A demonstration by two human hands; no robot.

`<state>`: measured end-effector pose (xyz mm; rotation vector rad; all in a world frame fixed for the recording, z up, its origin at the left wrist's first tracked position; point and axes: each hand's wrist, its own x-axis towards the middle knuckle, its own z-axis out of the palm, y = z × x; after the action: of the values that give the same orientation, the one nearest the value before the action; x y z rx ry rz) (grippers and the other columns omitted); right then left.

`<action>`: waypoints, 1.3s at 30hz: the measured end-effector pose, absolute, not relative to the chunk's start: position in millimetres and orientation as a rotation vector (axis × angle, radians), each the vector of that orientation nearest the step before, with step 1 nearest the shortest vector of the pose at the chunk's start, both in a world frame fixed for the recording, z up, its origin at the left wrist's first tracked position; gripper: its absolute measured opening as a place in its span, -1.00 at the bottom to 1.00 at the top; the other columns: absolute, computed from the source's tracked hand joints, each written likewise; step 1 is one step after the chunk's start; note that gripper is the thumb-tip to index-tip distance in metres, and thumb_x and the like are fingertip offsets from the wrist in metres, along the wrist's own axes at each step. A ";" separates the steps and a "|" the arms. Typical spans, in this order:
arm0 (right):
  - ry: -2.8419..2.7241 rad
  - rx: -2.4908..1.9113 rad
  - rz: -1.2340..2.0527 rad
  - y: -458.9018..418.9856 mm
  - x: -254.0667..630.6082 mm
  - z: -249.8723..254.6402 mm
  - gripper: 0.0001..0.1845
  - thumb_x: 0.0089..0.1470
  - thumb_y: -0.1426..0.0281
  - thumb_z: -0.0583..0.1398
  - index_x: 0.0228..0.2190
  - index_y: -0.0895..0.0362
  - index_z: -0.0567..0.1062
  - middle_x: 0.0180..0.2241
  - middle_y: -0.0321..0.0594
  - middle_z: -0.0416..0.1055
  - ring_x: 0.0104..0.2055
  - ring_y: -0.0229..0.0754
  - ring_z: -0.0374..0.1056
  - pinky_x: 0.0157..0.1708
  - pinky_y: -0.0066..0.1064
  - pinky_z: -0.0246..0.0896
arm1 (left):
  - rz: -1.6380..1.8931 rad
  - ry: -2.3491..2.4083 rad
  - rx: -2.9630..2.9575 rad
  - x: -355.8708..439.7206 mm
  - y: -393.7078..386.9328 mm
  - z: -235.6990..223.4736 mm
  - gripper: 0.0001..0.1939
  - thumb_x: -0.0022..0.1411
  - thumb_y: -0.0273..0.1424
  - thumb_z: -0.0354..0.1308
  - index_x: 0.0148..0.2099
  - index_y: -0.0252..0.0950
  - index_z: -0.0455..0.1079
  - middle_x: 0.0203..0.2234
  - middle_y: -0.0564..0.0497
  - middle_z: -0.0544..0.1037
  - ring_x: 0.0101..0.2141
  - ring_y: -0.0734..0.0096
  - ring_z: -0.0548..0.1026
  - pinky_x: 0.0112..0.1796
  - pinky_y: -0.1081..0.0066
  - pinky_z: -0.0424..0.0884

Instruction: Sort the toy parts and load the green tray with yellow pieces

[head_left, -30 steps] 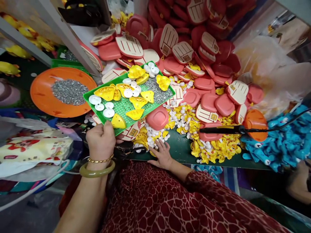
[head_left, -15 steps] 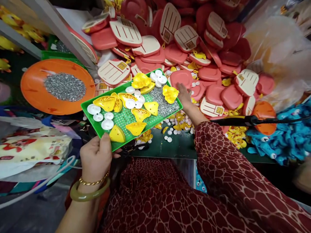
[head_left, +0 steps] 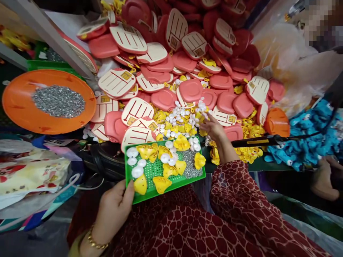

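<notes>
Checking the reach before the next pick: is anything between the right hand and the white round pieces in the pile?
Nothing visible: the right hand is right at the edge of the white round pieces. Yellow plastic pieces lie mixed among them without blocking.

Maroon patterned sleeve (head_left: 235, 192), gold chain bracelet (head_left: 97, 243)

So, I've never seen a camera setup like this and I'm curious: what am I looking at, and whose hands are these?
These pictures come from a camera worn on a person's head, looking down at their own bare hands; no machine is involved. The left hand holds a green perforated tray bearing yellow plastic pieces, white round pieces and small silver screws. The right hand is at a heap of white and yellow pieces, among pink plastic shells. An orange dish of screws sits to the left.
</notes>
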<state>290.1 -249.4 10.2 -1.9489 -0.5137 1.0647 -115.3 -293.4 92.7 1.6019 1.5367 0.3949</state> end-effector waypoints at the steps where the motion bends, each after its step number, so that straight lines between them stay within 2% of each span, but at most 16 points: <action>1: -0.494 -1.823 1.056 -255.7 296.3 21.6 -0.31 -0.09 0.54 0.12 0.13 0.04 0.26 0.07 -0.13 0.33 -0.15 -0.22 0.43 -0.16 -0.28 0.38 | 0.356 1.470 1.618 -108.6 -296.2 88.3 -0.71 0.11 -0.21 0.01 -0.57 -0.22 0.32 -0.80 0.08 0.37 -0.74 0.40 0.36 -0.69 0.48 0.24; 4: -0.543 -1.774 1.101 -310.4 306.9 51.8 -0.46 -0.13 0.47 0.18 -0.03 0.07 0.45 0.06 -0.12 0.36 -0.01 -0.09 0.37 -0.07 -0.17 0.31 | 0.227 1.286 1.685 -87.2 -303.0 67.6 -0.70 0.17 -0.25 -0.08 -0.53 -0.23 0.30 -0.76 0.03 0.40 -0.71 0.38 0.38 -0.64 0.46 0.21; 7: -0.553 -2.193 1.214 -391.5 298.0 60.6 -0.71 -0.19 0.34 0.22 -0.35 0.15 0.60 -0.23 -0.06 0.53 -0.17 0.01 0.43 -0.24 -0.18 0.36 | 0.120 1.204 1.760 -69.7 -307.3 41.5 -0.68 0.17 -0.27 -0.13 -0.58 -0.22 0.21 -0.75 -0.01 0.39 -0.69 0.37 0.36 -0.60 0.42 0.16; 9: -0.429 -2.371 1.104 -436.6 282.8 53.5 -0.69 -0.21 0.21 0.21 -0.47 0.19 0.58 -0.45 -0.04 0.52 -0.37 0.03 0.45 -0.43 -0.19 0.36 | 0.044 1.167 1.785 -62.0 -309.2 25.3 -0.69 0.18 -0.28 -0.14 -0.57 -0.22 0.18 -0.74 -0.03 0.39 -0.67 0.35 0.37 -0.57 0.41 0.15; 11: -0.368 -2.440 0.923 -463.0 264.4 40.0 -0.54 -0.15 0.06 0.14 -0.43 0.21 0.56 -0.50 -0.03 0.49 -0.41 0.04 0.44 -0.47 -0.17 0.35 | -0.017 1.146 1.794 -56.6 -310.7 11.5 -0.70 0.19 -0.30 -0.14 -0.56 -0.23 0.20 -0.70 -0.05 0.42 -0.63 0.34 0.38 -0.53 0.40 0.15; 14: -0.429 -2.450 0.647 -467.1 238.9 15.8 -0.35 -0.08 -0.07 0.05 -0.23 0.21 0.52 -0.24 0.06 0.48 -0.14 0.11 0.39 -0.22 -0.08 0.34 | -0.070 1.147 1.791 -50.0 -313.0 -5.2 -0.71 0.21 -0.35 -0.11 -0.55 -0.25 0.22 -0.66 -0.07 0.45 -0.60 0.34 0.40 -0.51 0.40 0.15; 17: -0.846 -2.454 0.520 -447.7 220.1 -6.3 -0.17 -0.10 -0.10 0.12 0.07 0.20 0.34 0.10 0.14 0.26 0.15 0.18 0.16 0.04 0.07 0.12 | -0.112 1.166 1.782 -42.5 -317.0 -18.5 -0.70 0.23 -0.38 -0.09 -0.53 -0.28 0.27 -0.64 -0.08 0.48 -0.58 0.36 0.41 -0.50 0.41 0.16; 20: -1.337 -2.524 0.492 -428.2 198.9 -25.1 0.01 -0.09 -0.14 0.13 0.23 0.22 0.09 0.23 0.27 0.02 0.24 0.33 -0.02 0.02 0.27 -0.03 | -0.126 1.201 1.771 -34.9 -322.6 -28.8 -0.72 0.23 -0.39 -0.05 -0.51 -0.30 0.32 -0.60 -0.10 0.51 -0.55 0.35 0.44 -0.48 0.42 0.19; 23: -1.543 -2.562 0.434 -415.4 167.9 -39.6 0.10 -0.14 -0.18 0.17 0.25 0.21 0.05 0.26 0.32 -0.11 0.27 0.45 -0.17 0.00 0.32 -0.09 | -0.113 1.246 1.753 -28.9 -327.7 -37.2 -0.72 0.24 -0.40 -0.03 -0.50 -0.30 0.33 -0.59 -0.10 0.52 -0.52 0.33 0.47 -0.46 0.42 0.21; 25: -1.640 -2.511 0.389 -406.8 146.4 -46.2 0.04 -0.13 -0.14 0.20 0.25 0.14 0.09 0.27 0.26 -0.14 0.27 0.45 -0.19 0.00 0.29 -0.10 | -0.097 1.273 1.736 -25.9 -329.5 -42.6 -0.72 0.25 -0.40 -0.03 -0.50 -0.30 0.34 -0.59 -0.09 0.52 -0.51 0.33 0.48 -0.45 0.43 0.23; 29: -1.712 -2.385 0.381 -381.5 125.2 -56.6 -0.28 0.00 0.05 0.21 0.16 0.03 0.27 0.27 0.10 -0.12 0.19 0.33 -0.02 0.01 0.13 0.00 | -0.066 1.306 1.701 -18.8 -327.9 -53.9 -0.74 0.25 -0.43 -0.04 -0.45 -0.31 0.36 -0.54 -0.10 0.55 -0.47 0.33 0.51 -0.43 0.44 0.26; 31: -1.687 -2.317 0.402 -366.1 129.3 -62.6 -0.46 0.05 0.15 0.19 0.05 0.09 0.41 0.24 0.09 -0.06 0.09 0.21 0.12 0.00 0.03 0.08 | -0.057 1.315 1.680 -13.0 -325.3 -58.8 -0.74 0.28 -0.42 -0.07 -0.40 -0.33 0.38 -0.53 -0.10 0.55 -0.46 0.33 0.52 -0.45 0.45 0.26; 34: -1.569 -2.172 0.482 -341.3 144.0 -70.6 -0.71 0.03 0.28 0.19 -0.24 0.18 0.55 0.11 0.08 0.09 -0.13 -0.01 0.26 -0.05 -0.12 0.21 | -0.066 1.324 1.652 -2.0 -320.9 -63.6 -0.73 0.31 -0.39 -0.08 -0.35 -0.36 0.39 -0.55 -0.07 0.54 -0.50 0.35 0.52 -0.49 0.47 0.23; 36: -1.418 -2.128 0.492 -323.2 152.0 -71.6 -0.75 0.03 0.29 0.17 -0.31 0.18 0.55 0.00 0.05 0.17 -0.16 -0.06 0.28 -0.08 -0.15 0.26 | -0.084 1.332 1.643 4.6 -318.2 -64.8 -0.72 0.32 -0.38 -0.08 -0.33 -0.37 0.39 -0.56 -0.07 0.53 -0.52 0.35 0.52 -0.50 0.47 0.22; 39: -1.266 -2.112 0.442 -298.7 159.2 -61.3 -0.61 0.15 0.22 0.06 -0.09 0.17 0.47 -0.02 0.04 0.17 -0.01 -0.04 0.24 -0.03 -0.16 0.26 | -0.132 1.348 1.648 10.4 -315.1 -63.9 -0.71 0.34 -0.36 -0.09 -0.32 -0.38 0.38 -0.57 -0.08 0.52 -0.51 0.33 0.53 -0.49 0.47 0.22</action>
<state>159.2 -298.7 -61.3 -2.1117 -1.2663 0.4417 10.4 -315.1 -63.9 1.6480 1.3477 -0.1318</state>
